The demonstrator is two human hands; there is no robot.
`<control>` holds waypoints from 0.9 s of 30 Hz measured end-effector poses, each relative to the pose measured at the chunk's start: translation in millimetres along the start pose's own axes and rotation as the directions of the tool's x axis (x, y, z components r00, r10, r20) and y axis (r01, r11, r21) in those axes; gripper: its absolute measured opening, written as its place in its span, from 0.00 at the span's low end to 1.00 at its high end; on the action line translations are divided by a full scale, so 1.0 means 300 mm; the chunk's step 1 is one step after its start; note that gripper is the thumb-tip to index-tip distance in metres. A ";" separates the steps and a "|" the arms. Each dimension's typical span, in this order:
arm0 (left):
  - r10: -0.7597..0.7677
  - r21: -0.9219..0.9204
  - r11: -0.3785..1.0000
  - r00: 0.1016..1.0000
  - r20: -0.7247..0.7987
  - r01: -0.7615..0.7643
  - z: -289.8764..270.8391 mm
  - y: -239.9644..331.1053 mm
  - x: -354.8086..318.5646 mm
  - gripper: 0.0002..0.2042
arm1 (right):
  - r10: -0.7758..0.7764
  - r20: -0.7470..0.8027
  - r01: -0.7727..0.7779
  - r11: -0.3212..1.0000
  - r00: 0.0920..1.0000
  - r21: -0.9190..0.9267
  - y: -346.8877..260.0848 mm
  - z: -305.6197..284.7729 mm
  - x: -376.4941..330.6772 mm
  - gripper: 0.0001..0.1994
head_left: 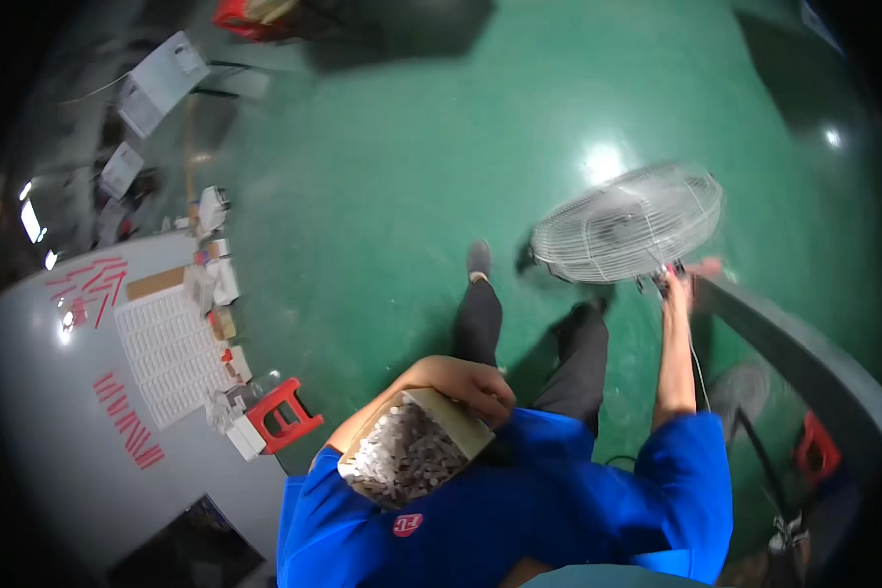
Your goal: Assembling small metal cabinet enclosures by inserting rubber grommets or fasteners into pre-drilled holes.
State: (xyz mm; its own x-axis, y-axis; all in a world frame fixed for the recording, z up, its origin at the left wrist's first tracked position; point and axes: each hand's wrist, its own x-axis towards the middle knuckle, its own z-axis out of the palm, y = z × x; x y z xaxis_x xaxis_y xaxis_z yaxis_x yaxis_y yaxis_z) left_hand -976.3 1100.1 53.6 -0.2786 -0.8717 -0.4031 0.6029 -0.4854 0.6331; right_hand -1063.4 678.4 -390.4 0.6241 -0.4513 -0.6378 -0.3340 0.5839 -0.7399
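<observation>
Green workshop floor (382,176) | left hand (480,384) grip closed on near cardboard box of white pieces (412,449) | right hand (678,284) reaches far right, grip closed at pedestal fan cage (627,223) lower edge.

One view only: a head-worn fisheye camera looking steeply down over the wearer's blue shirt (519,510) at the lower centre. The green floor (382,167) fills the upper frame, far off; a grey table (39,392) curves along the left edge. Straight lines bend toward the dark rim.
</observation>
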 end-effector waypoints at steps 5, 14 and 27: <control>-0.012 -0.050 0.999 1.000 -0.012 0.012 0.096 -0.062 0.086 0.10 | 0.049 -0.035 -0.058 0.936 0.998 -0.346 -0.166 0.206 -0.182 0.13; 0.004 -0.206 0.979 1.000 0.002 -0.003 0.073 -0.074 0.035 0.10 | -0.021 0.001 0.021 0.980 1.000 -0.200 -0.109 0.224 -0.122 0.13; 0.196 -0.059 0.978 0.976 -0.094 -0.202 0.190 -0.018 0.102 0.13 | -0.004 -0.150 -0.115 0.627 0.989 -0.771 0.144 0.193 -0.067 0.16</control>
State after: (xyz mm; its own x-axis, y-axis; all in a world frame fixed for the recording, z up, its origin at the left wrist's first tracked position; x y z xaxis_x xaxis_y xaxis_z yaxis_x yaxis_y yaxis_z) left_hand -1030.7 1072.4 75.5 -0.0836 -0.9398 -0.3314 0.6895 -0.2947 0.6617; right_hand -1049.5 751.9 -397.1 0.5122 -0.5497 -0.6599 -0.8253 -0.1022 -0.5554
